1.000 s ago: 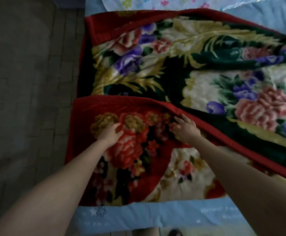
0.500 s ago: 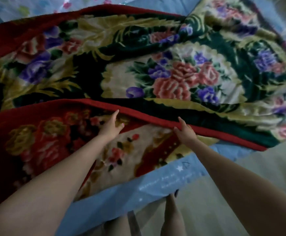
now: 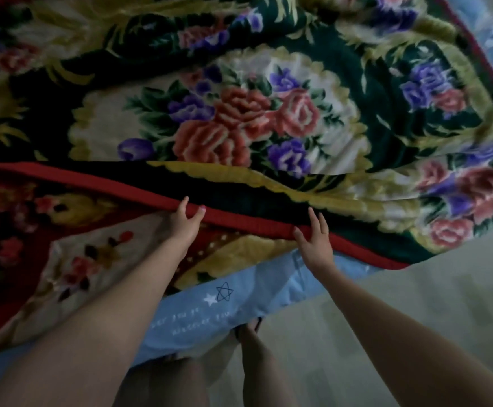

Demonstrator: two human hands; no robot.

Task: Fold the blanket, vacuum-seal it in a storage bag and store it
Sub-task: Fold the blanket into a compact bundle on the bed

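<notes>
The blanket [image 3: 239, 118] lies spread over the bed, dark green with pink and purple roses and a red hem [image 3: 248, 220]. A folded-over part with a red and cream pattern [image 3: 72, 259] lies at the near left. My left hand [image 3: 182, 223] rests on the red hem with straight fingers and the thumb spread. A little to the right, my right hand [image 3: 315, 239] lies flat on the same hem, fingers pointing away from me. Neither hand curls round the cloth.
A light blue sheet with a star print [image 3: 224, 292] covers the bed's near edge below the blanket. Pale floor [image 3: 415, 304] lies to the right. My legs [image 3: 251, 342] stand against the bed. The blanket's right end droops toward the bed's edge.
Both hands have slid right along the blanket, from the folded red-patterned part onto the red hem. The view has swung right with them, and floor now shows at the right.
</notes>
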